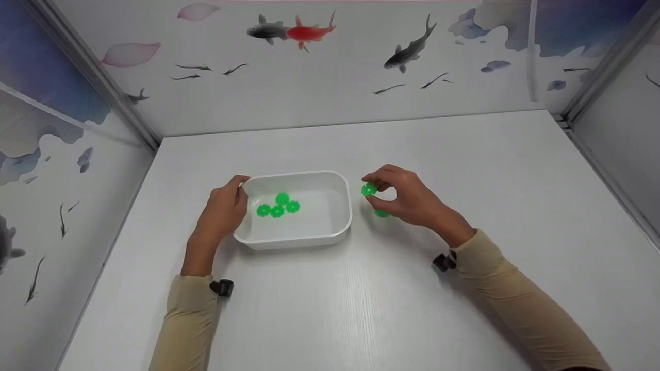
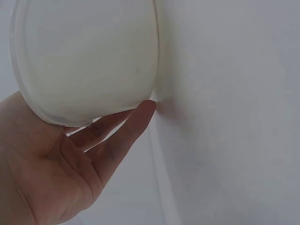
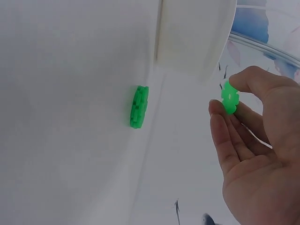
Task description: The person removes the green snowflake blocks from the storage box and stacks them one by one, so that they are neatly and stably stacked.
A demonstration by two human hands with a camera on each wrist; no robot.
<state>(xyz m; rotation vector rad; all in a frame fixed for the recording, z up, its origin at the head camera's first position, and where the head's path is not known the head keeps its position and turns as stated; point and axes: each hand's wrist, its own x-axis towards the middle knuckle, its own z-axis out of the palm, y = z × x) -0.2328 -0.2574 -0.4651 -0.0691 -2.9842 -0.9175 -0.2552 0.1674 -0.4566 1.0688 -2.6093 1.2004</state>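
Note:
A white rectangular plastic tub stands on the table, with several green flower-shaped plastic discs lying inside toward its left. My left hand holds the tub's left end, its fingers along the outer wall in the left wrist view; the thumb is hidden there. Beyond the tub's right side, my right hand pinches one green disc between thumb and fingertips, raised over the table. Below that hand, more green discs lie stacked on the tabletop, partly covered by the hand in the head view.
The white table meets a back wall panel printed with fish. Side panels rise along the left and right edges. Black wrist cameras sit at both sleeve cuffs.

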